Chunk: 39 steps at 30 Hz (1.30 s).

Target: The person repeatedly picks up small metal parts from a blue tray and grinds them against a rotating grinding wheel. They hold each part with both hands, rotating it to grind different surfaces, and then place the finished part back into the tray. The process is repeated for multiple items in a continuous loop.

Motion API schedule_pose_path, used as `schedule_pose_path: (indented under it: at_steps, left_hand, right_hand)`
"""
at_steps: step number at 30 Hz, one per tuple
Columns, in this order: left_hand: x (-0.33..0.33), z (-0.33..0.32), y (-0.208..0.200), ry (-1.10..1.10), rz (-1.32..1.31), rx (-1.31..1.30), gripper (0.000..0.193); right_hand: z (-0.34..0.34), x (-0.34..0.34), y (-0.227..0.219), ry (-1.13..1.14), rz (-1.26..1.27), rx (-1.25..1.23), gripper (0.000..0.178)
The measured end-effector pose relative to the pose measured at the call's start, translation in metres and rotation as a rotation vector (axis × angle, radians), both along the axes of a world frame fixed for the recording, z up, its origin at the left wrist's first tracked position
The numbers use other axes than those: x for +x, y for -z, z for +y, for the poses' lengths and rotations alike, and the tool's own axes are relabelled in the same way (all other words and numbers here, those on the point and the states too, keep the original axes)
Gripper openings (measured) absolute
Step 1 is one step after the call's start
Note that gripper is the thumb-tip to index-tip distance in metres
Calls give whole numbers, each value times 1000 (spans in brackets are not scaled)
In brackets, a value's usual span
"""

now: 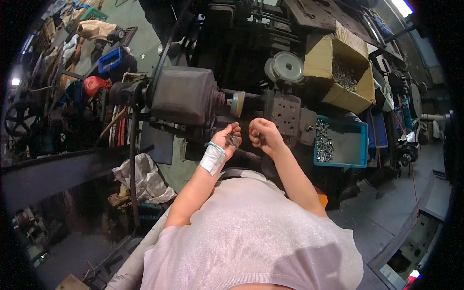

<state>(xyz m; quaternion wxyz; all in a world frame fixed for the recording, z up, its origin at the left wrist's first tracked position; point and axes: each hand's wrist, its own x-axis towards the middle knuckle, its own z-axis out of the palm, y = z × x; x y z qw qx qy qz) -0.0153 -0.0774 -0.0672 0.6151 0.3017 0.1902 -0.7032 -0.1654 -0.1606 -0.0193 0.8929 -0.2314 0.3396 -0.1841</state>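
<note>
My left hand (225,137) is curled, palm up, around several small metal parts (234,141). A white wrap and a light blue band circle that wrist. Close beside it, my right hand (266,135) is closed with the fingertips pressed together; whatever they hold is too small or hidden to name. Both hands are in front of a machine with a grey housing (183,95). Just beyond them is its round, teal and yellow-rimmed spindle end (237,104). To its right stands a dark metal block with holes (286,116).
A blue bin (349,144) at the right holds small metal parts along its left side. Behind it, an open cardboard box (318,57) contains many more. A round metal disc (287,66) sits behind the block. A crumpled whitish sack (144,178) lies at the lower left.
</note>
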Motion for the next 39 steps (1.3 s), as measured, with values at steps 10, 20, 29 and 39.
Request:
schedule_pose_path:
  at_steps: [10,20,29,39]
  left_hand:
    - [-3,-1,5,27,-14,-1,22]
    - [-17,11,-32,241,-629,-86,23]
    - [-11,7,-39,355,-1508,-233,17]
    - [-5,0,-33,370,-1644,-267,18]
  right_hand:
    - [38,16,-11,-117,623,-1440,21]
    - [32,12,-2,294,267,-220,17]
    - [22,5,3,129,514,-772,15]
    - [11,12,5,84,533,-925,14]
